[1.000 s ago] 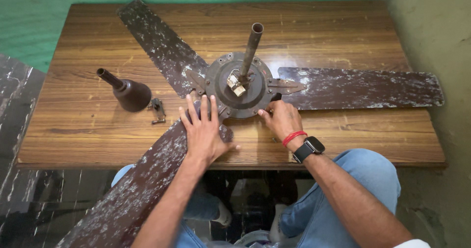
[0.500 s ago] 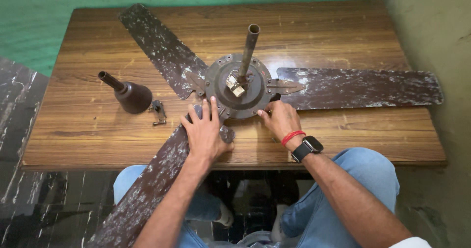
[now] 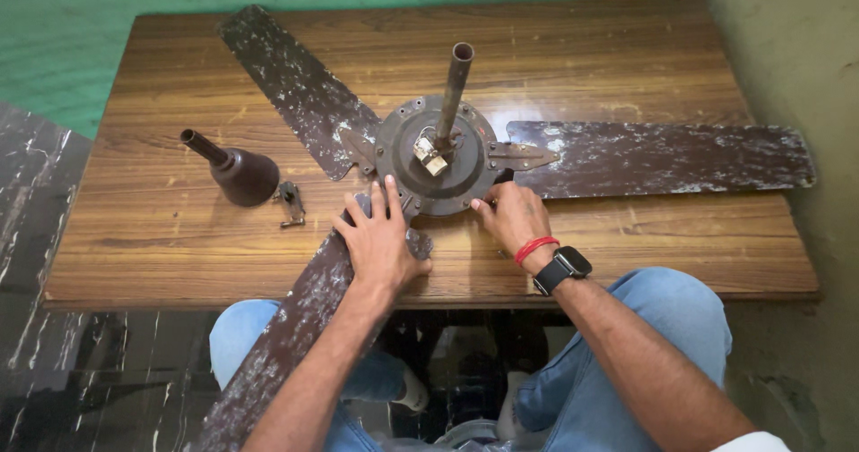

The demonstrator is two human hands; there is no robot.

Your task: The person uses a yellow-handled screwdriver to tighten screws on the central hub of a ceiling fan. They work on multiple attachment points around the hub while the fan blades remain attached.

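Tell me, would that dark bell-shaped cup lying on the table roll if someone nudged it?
Probably. The bell-shaped cup lies on its side on the wooden table, so it would likely roll in a curve around its narrow neck. It looks rigid, not floppy. The small bracket beside it might stop it.

Your fan blades (image 3: 658, 157) are dark brown, flecked white (paint worn); the table (image 3: 582, 67) is streaked brown wood, your wristband (image 3: 535, 249) red.
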